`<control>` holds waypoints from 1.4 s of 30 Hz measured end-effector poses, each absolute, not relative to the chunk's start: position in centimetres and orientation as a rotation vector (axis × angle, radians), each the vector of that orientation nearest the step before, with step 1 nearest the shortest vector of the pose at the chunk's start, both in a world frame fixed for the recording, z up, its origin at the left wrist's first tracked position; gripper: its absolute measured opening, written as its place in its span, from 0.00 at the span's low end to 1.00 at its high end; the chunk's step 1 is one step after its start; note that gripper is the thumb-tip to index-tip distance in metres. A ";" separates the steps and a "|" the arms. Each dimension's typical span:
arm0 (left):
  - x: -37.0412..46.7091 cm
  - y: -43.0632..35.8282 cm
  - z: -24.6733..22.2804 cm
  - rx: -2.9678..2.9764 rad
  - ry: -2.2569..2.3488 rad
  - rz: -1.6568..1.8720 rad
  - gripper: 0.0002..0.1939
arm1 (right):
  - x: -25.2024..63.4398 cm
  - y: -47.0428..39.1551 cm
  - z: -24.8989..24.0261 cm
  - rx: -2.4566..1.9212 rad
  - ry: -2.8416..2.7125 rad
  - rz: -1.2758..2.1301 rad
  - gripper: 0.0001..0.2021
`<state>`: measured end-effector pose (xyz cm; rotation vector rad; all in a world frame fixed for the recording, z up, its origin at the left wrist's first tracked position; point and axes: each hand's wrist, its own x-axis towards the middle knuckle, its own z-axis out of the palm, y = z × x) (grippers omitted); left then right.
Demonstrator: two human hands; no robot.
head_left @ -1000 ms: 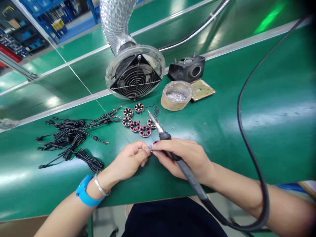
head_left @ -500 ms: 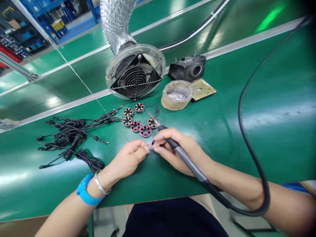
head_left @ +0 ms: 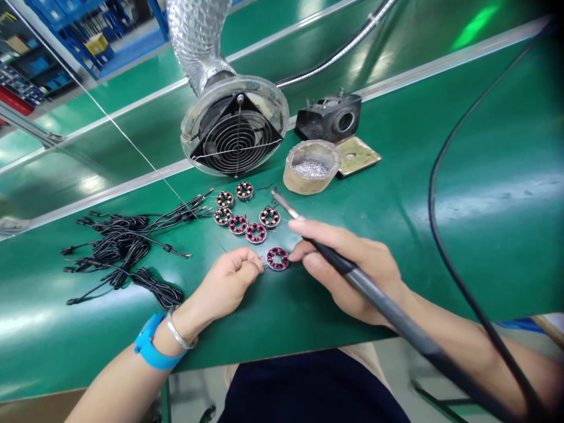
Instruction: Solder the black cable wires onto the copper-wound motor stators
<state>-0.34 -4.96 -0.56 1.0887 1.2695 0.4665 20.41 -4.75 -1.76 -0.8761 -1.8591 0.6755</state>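
My left hand [head_left: 233,282] is closed in a pinch at the left side of a motor stator [head_left: 277,259] with dark red windings, seemingly on its thin wire leads. The stator lies on the green bench. In my right hand [head_left: 352,270] is a soldering iron [head_left: 348,269], its tip pointing up and left over the bench. A fingertip of that hand is close to the stator's right edge; I cannot tell whether it touches. Just beyond are several more stators, some with copper windings [head_left: 269,217] and some with red ones [head_left: 256,233].
Bundled black cables [head_left: 127,241] lie to the left. Behind the stators stands a fume extractor fan [head_left: 238,144] on a foil duct [head_left: 198,44]. A round pot [head_left: 311,176] of silvery bits, a sponge tray [head_left: 361,157] and a black iron holder [head_left: 328,120] are at the back.
My right hand has drawn back to the right with the soldering iron, uncovering the red-wound stator. My left hand keeps its pinch beside it. The view has shifted slightly.
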 end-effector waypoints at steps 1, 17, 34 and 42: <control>-0.3 -4.9 -0.6 1.089 1.280 0.466 0.09 | 20.9 -4.8 -1.4 -0.864 -1.864 0.659 0.18; -0.2 -5.0 -0.7 1.103 1.305 0.432 0.11 | 21.4 -5.4 -0.4 -0.749 -1.788 0.783 0.09; -0.3 -5.1 -0.6 1.157 1.312 0.421 0.13 | 21.1 -5.5 0.1 -0.670 -1.805 0.727 0.10; -0.3 -4.9 -0.6 1.130 1.327 0.408 0.12 | 21.2 -5.5 0.3 -0.696 -1.799 0.726 0.11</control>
